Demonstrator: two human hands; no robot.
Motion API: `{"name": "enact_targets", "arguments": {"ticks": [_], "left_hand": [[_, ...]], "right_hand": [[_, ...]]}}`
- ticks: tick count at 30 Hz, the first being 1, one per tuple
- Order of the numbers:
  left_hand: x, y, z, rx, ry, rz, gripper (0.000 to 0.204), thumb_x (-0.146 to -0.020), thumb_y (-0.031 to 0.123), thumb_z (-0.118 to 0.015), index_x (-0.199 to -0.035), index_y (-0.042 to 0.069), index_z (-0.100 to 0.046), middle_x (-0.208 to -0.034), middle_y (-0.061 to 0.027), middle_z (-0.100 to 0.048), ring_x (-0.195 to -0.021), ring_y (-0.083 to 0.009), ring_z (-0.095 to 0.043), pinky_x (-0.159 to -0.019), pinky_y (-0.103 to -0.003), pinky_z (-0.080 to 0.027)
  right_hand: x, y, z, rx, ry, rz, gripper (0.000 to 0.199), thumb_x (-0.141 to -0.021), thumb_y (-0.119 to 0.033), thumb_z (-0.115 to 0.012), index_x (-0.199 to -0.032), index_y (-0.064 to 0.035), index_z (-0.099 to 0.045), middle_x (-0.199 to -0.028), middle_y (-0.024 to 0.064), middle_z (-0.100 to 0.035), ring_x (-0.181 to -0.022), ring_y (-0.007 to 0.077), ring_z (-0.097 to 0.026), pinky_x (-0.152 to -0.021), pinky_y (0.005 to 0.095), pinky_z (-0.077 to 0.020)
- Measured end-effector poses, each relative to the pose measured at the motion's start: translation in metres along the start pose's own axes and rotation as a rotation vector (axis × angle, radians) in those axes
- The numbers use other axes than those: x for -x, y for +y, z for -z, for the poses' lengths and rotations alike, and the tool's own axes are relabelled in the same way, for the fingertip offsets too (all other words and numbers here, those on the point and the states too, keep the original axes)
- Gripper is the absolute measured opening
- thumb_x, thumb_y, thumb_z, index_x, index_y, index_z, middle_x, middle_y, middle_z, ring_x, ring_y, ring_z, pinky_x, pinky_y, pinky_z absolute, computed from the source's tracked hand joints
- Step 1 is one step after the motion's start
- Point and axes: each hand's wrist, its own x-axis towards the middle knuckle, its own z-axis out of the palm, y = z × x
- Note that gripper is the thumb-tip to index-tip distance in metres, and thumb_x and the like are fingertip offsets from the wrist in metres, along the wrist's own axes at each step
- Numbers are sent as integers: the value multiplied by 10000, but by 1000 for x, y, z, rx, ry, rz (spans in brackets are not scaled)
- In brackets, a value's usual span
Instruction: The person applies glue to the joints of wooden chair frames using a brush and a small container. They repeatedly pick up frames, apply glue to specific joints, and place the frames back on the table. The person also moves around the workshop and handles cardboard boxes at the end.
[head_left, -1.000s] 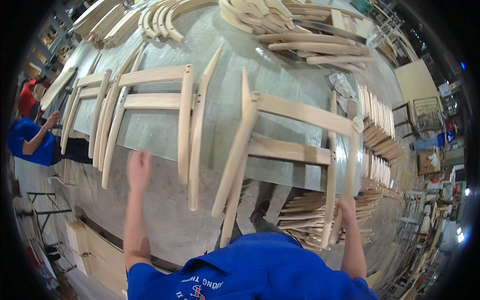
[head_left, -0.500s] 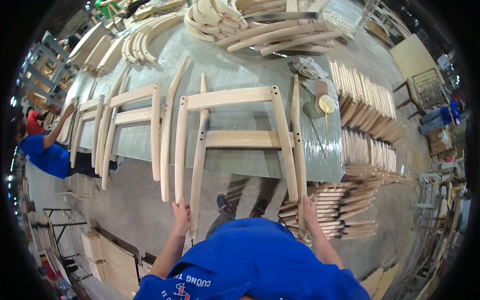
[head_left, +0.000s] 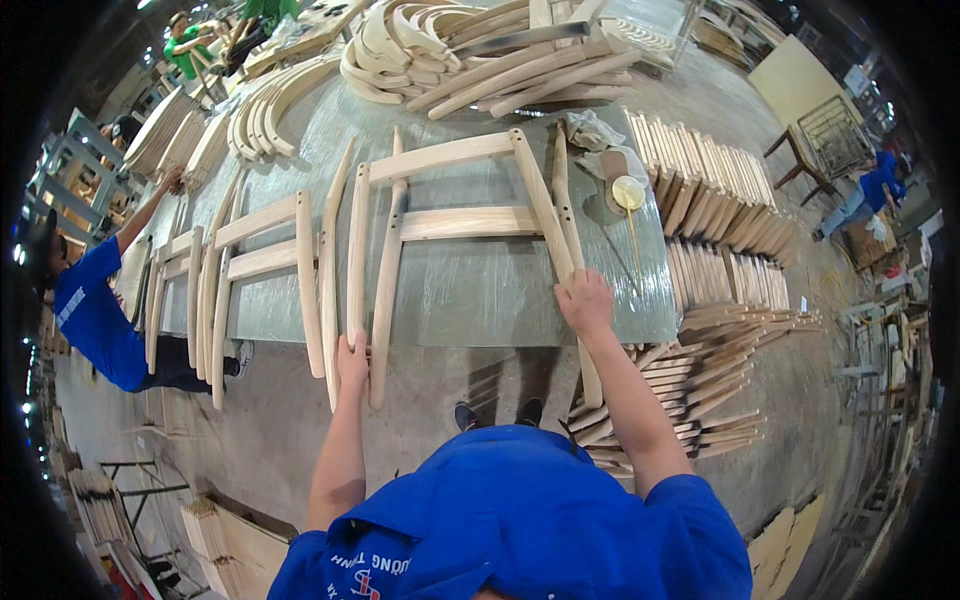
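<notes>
the person is gripping the pale wooden chair-back frame [head_left: 455, 220] by its two long legs, left hand [head_left: 352, 362] and right hand [head_left: 585, 302] clamped on either side, apparently to keep it flat and square on the plastic-wrapped grey worktable [head_left: 480, 295].

Ahead of our left hand [head_left: 351, 362] fingers, the chair frame [head_left: 455, 225] rails block a straight pass; we find open table surface [head_left: 470, 290] between the rails. Right of our right hand [head_left: 586, 302] fingers, a glue dish [head_left: 628, 193] and stacked slats [head_left: 725, 195] obstruct. Left of our left fingers, a second frame [head_left: 255, 265] lies close.
</notes>
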Motion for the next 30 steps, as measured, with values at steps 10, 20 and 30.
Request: {"name": "enact_targets", "arguments": {"ticks": [10,20,30], "left_hand": [[82,-36,-4,384,-71,162,266,-942,294,-425,-1074,83,-332,-823,-136,-512,-536,-223,-565,-385,-349,-474],[82,-46,69,-502,-405,217,467,-884,394,-520,-1048,-43,-520,-770,-170,-618,-567,-267,-631,-536,-345,-498],[-9,206,-114,-141,-684,-331,267,-932,218,-489,-1044,-7,-580,-819,-49,-613,-711,-122,-579,-644,-256,-478]], "right_hand": [[67,21,-11,-410,174,-18,550,-717,-213,-652,-1218,-63,-482,-1235,154,-439,-1117,375,-401,-912,475,-346],[112,15,-8,-126,196,91,503,-647,-251,-677,-1106,-75,-571,-1245,94,-435,-1199,299,-345,-991,438,-258],[10,86,-19,-2284,49,-901,428,-889,-366,-551,-1216,-99,-480,-856,55,-590,-664,133,-537,-600,264,-459]]}}
